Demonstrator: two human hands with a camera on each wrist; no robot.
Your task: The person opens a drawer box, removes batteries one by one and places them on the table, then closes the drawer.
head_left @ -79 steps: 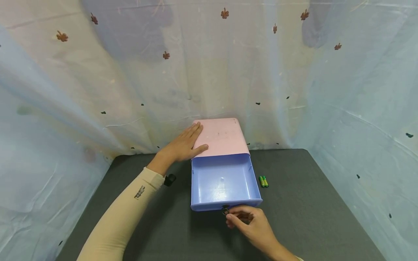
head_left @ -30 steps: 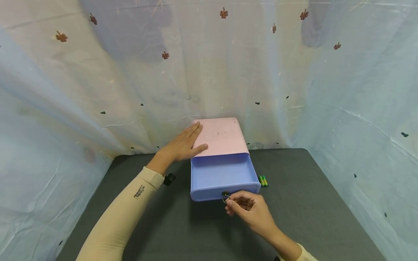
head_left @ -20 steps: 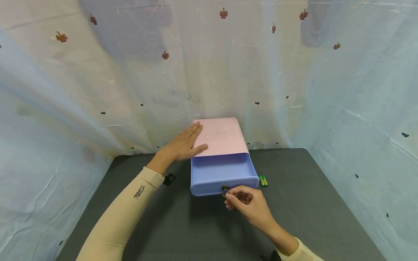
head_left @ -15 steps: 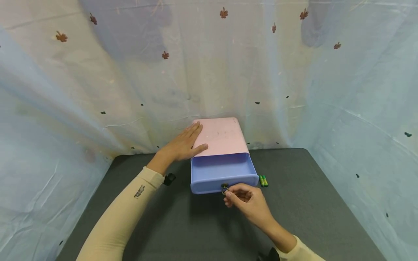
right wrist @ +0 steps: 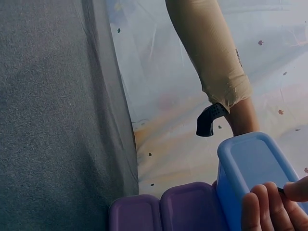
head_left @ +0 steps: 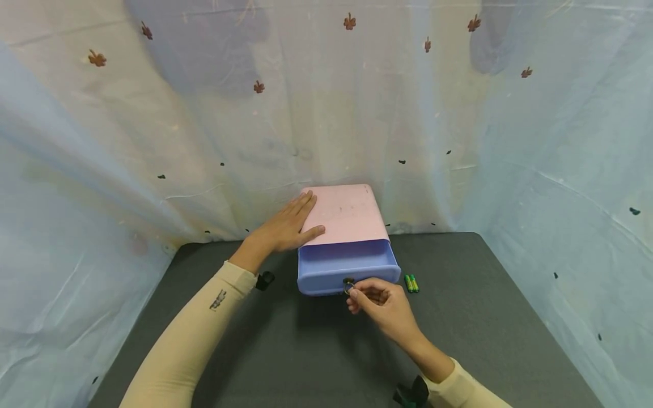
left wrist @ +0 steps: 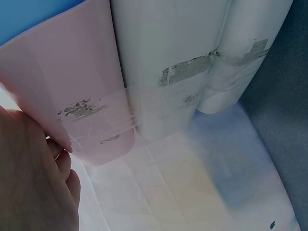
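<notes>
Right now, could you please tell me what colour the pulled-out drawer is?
The drawer is periwinkle blue, which shows best in the head view.

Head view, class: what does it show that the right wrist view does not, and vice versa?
Only the head view shows the green batteries, the pink casing and the inside of the open blue drawer.
Only the right wrist view shows two purple drawer fronts beside the blue one.
Both show the blue drawer's front, the right hand and the left arm's sleeve.
</notes>
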